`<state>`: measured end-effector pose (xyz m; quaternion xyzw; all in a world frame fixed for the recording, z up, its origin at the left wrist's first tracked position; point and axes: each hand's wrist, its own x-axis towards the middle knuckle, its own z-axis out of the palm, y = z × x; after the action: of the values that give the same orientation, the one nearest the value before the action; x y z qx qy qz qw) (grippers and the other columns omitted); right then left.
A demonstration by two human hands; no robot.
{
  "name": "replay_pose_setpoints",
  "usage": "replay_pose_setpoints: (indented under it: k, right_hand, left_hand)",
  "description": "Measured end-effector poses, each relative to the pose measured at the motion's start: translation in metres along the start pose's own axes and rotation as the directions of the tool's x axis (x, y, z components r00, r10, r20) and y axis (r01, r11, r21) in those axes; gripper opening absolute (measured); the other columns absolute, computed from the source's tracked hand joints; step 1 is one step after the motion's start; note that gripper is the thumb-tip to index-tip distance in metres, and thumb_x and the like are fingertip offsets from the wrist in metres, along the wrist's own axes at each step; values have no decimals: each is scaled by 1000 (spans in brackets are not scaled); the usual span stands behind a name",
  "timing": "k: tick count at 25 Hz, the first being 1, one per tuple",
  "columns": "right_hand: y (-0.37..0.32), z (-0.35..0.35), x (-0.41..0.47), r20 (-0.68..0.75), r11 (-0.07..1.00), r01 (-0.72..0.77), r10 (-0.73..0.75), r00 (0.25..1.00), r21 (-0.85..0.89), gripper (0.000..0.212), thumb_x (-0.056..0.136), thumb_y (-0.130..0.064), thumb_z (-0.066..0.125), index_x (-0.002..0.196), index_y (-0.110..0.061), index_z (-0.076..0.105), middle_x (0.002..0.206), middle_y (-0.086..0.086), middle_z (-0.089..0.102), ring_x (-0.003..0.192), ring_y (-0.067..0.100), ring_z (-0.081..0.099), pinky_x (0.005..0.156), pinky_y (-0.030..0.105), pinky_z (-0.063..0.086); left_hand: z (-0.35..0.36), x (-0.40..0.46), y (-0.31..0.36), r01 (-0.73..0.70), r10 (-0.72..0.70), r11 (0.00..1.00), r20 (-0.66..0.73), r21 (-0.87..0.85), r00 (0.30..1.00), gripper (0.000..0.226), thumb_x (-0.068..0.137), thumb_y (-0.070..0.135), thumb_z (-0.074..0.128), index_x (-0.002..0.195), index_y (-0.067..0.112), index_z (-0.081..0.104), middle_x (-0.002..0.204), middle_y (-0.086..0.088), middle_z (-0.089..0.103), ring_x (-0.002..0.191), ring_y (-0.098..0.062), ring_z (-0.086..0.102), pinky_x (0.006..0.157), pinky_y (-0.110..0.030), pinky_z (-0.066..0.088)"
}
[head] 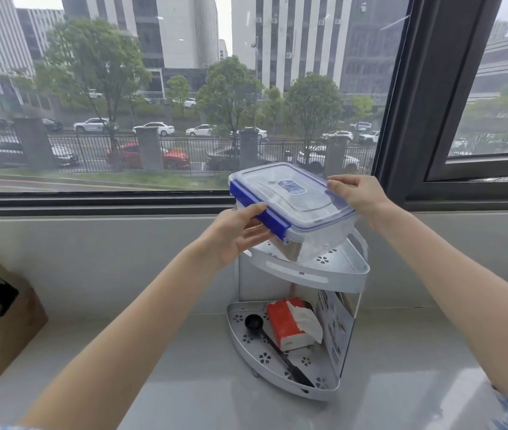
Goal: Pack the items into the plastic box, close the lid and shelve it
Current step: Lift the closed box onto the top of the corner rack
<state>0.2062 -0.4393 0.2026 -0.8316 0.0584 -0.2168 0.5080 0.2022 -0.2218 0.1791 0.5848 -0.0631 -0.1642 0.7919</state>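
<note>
Clear plastic box (293,209), lid on and blue latches down, hangs tilted over the top tier (324,274) of the corner rack, left hand (240,234) and right hand (358,193) gripping opposite edges; set down crooked, it could slide off the curved rim.

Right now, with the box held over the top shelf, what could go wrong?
1. The plastic box is tilted and looks wider than the curved top shelf; set off-centre, it may overhang and tip.
2. The left hand and right hand hold only its edges; the grip could slip.
3. A fall would hit the tissue pack and black scoop on the lower shelf.
</note>
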Motion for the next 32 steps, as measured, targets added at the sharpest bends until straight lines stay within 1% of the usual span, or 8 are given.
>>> replay_pose_setpoints:
  k: [5, 10, 14, 19, 22, 25, 28, 32]
  right_hand:
    - [10, 8, 11, 7, 1000, 12, -12, 1000, -23, 31, 82, -25, 64, 110, -12, 65, 119, 8, 64, 108, 14, 55, 92, 22, 39]
    - [12, 8, 14, 70, 998, 13, -8, 998, -65, 32, 82, -25, 64, 112, -12, 64, 113, 4, 65, 96, 8, 55, 76, 8, 40]
    - [20, 8, 11, 112, 991, -16, 31, 993, -133, 33, 83, -29, 61, 112, -14, 64, 118, 7, 65, 107, 16, 58, 92, 24, 41]
    - [20, 11, 7, 32, 959, 24, -16, 999, -282, 29, 87, -32, 55, 112, -20, 65, 110, 11, 68, 89, 14, 52, 83, 25, 37]
    - [16, 15, 4, 43, 933, 30, -16, 999, -360, 31, 89, -31, 50, 117, -22, 61, 114, 13, 66, 96, 22, 55, 80, 26, 37]
    - [6, 17, -2, 95, 894, 42, 1, 995, -447, 36, 90, -31, 46, 124, -22, 54, 129, 11, 57, 105, 28, 56, 79, 28, 37]
    - [-11, 15, -9, 135, 870, 78, -13, 991, -487, 41, 90, -31, 47, 130, -19, 48, 136, 9, 51, 119, 27, 51, 94, 31, 38]
    - [-45, 9, -25, 159, 843, 138, -63, 985, -521, 43, 90, -30, 47, 132, -18, 45, 136, 10, 52, 124, 27, 48, 104, 37, 36]
  left_hand:
    - [-3, 8, -11, 23, -22, 999, -22, 38, 1000, 21, 85, 10, 55, 105, 1, 52, 77, -10, 65, 59, -16, 68, 54, -23, 59]
    - [-10, 7, -18, 33, -34, 997, 9, 71, 999, 22, 83, 12, 59, 102, 1, 55, 70, -9, 70, 55, -14, 69, 55, -21, 59]
    - [-11, 4, -25, 65, -69, 991, 35, 121, 997, 14, 82, 15, 61, 91, 5, 58, 59, -2, 73, 57, -12, 70, 56, -20, 58]
    - [-11, 2, -21, 64, -69, 982, 23, 175, 997, 26, 81, 18, 62, 101, 2, 58, 81, -9, 69, 59, -12, 70, 59, -22, 59]
    - [-10, -5, -17, 74, -81, 979, 28, 189, 996, 27, 84, 16, 59, 106, 1, 56, 85, -11, 68, 63, -14, 70, 62, -24, 58]
    - [-13, -14, -12, 109, -122, 974, 54, 197, 991, 21, 86, 14, 55, 105, 3, 55, 86, -11, 66, 71, -18, 67, 60, -28, 59]
    - [-13, -27, -5, 130, -153, 954, 68, 271, 986, 19, 89, 14, 50, 106, 6, 53, 89, -9, 63, 77, -18, 64, 62, -32, 58]
    - [-15, -46, 19, 37, -27, 916, -31, 398, 999, 17, 89, 11, 46, 104, 5, 52, 102, -11, 56, 86, -19, 61, 74, -36, 53]
